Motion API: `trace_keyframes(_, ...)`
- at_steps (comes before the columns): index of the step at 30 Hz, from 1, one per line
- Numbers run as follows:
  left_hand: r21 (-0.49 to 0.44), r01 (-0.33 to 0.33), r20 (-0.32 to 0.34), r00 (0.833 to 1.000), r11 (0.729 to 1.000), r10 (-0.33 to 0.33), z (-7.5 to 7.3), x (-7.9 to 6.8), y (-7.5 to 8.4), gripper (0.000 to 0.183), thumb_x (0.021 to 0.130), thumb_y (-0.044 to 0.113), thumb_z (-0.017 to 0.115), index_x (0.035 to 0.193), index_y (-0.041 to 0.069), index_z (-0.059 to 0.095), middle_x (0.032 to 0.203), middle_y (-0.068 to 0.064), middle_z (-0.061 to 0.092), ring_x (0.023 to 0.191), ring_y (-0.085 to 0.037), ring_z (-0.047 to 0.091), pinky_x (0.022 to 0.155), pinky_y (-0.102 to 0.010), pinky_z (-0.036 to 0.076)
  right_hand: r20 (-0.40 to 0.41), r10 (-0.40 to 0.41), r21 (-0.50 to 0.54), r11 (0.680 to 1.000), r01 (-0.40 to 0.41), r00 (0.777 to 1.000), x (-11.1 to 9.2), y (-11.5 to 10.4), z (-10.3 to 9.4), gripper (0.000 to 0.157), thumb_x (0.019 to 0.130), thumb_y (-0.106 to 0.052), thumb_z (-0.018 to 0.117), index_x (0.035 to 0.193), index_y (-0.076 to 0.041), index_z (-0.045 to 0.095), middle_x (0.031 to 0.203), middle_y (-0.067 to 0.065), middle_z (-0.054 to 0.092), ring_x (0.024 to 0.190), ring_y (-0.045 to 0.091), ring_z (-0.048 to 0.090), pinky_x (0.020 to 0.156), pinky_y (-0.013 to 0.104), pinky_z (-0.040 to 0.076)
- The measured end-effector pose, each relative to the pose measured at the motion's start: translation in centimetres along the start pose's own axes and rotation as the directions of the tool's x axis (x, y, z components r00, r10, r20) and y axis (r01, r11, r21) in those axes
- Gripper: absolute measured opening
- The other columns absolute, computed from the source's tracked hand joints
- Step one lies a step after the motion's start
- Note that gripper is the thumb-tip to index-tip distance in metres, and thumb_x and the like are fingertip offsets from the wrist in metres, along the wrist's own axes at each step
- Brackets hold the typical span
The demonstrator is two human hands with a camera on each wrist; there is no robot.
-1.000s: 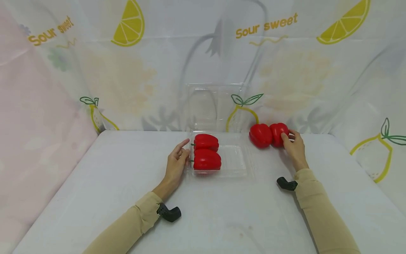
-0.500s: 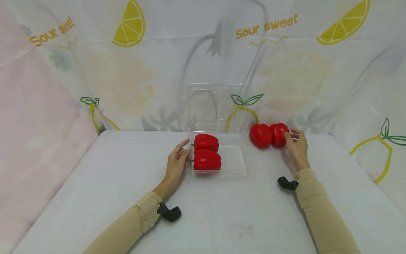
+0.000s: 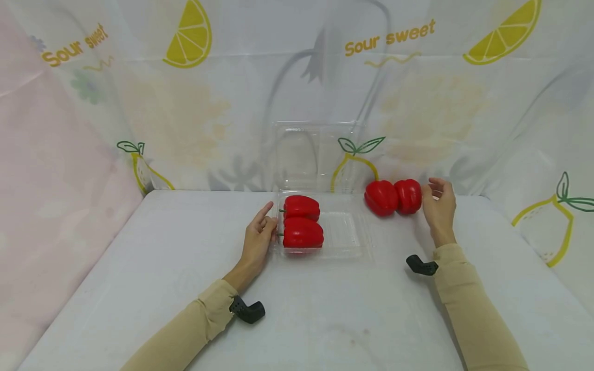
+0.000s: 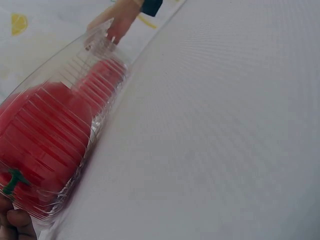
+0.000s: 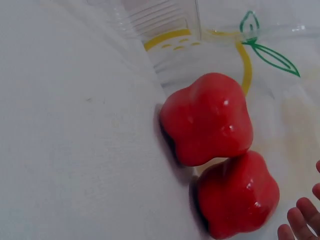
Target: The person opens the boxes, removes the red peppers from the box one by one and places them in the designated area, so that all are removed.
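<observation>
Clear plastic at the left hand (image 3: 257, 237), glossy red at the right hand (image 3: 438, 208)

The see-through container (image 3: 342, 232) sits near the middle of the table (image 3: 199, 237), towards its far edge, its lid (image 3: 299, 159) raised upright at the back. Two red bell peppers lie on their sides in the container's left half, a front pepper (image 3: 303, 233) and a rear pepper (image 3: 302, 207), one touching the other, their green stems pointing left. The left grip pinches the container's left edge beside the front pepper's stem, with the index finger stretched out along that side.

To the right of the container, at the far edge of the table, are two more: an inner pepper (image 3: 381, 198) and an outer pepper (image 3: 409, 196), leaning against each other. The right grip is slack and holds nothing; its fingers are bent just beside the outer pepper, and the right wrist view shows a narrow gap between fingertips and fruit.

Tan sleeves (image 3: 473, 309) cover both forearms, with a black wrist camera (image 3: 248, 310) at the left cuff and a matching black unit (image 3: 422, 265) at the right. A pale backdrop (image 3: 260, 103) rises behind the table, printed with lemons, yellow slices and the words "Sour sweet".
</observation>
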State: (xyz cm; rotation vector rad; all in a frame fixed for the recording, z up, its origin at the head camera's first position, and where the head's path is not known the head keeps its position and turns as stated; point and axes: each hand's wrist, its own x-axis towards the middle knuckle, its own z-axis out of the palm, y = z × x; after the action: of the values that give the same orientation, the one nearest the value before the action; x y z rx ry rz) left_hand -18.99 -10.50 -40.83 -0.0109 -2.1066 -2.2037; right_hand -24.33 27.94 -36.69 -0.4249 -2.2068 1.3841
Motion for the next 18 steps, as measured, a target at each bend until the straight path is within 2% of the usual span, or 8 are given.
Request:
trace_keyframes(6,-0.004,0.000,-0.007,1.000,1.000,0.000,-0.1,0.0,-0.1,0.049,0.097,0.013,0.050,0.144,0.013,0.039,0.069,0.005,0.045,0.060,-0.007,0.043,0.059,-0.016,0.040,0.025,-0.061,0.035,0.998,0.060,0.998,-0.4,-1.3,0.3,0.035,0.096,-0.024,0.046,0.129,-0.011,0.050,0.118,0.002,0.053,0.103,0.006,0.047,0.090,0.023,0.040)
trace_keyframes(11,-0.033,0.016,0.003,1.000,0.999,-0.016,0.0,0.1,-0.1,0.048,0.096,0.013,0.051,0.143,0.012,0.040,0.067,0.005,0.046,0.059,-0.007,0.043,0.059,-0.016,0.039,0.080,-0.123,0.049,0.992,0.119,0.989,-1.1,-2.1,0.5,0.035,0.096,-0.024,0.046,0.129,-0.012,0.050,0.122,0.006,0.052,0.108,0.010,0.047,0.094,0.025,0.040)
trace_keyframes(15,-0.049,0.023,0.018,1.000,0.999,-0.022,0.0,0.1,-0.1,0.048,0.096,0.014,0.051,0.143,0.011,0.041,0.067,0.005,0.046,0.060,-0.008,0.043,0.060,-0.016,0.040,0.112,-0.225,0.046,0.974,0.221,0.968,-1.5,-2.5,0.9,0.034,0.096,-0.020,0.047,0.127,-0.007,0.051,0.123,0.010,0.053,0.110,0.013,0.048,0.094,0.023,0.041)
trace_keyframes(18,-0.057,0.022,0.022,1.000,0.998,-0.021,-0.1,0.2,-0.2,0.046,0.096,0.014,0.051,0.142,0.010,0.042,0.066,0.005,0.047,0.059,-0.008,0.043,0.059,-0.015,0.040,0.141,-0.283,0.039,0.959,0.280,0.949,-1.6,-2.8,1.1,0.033,0.096,-0.019,0.048,0.126,-0.006,0.052,0.123,0.011,0.055,0.104,0.006,0.049,0.089,0.017,0.040)
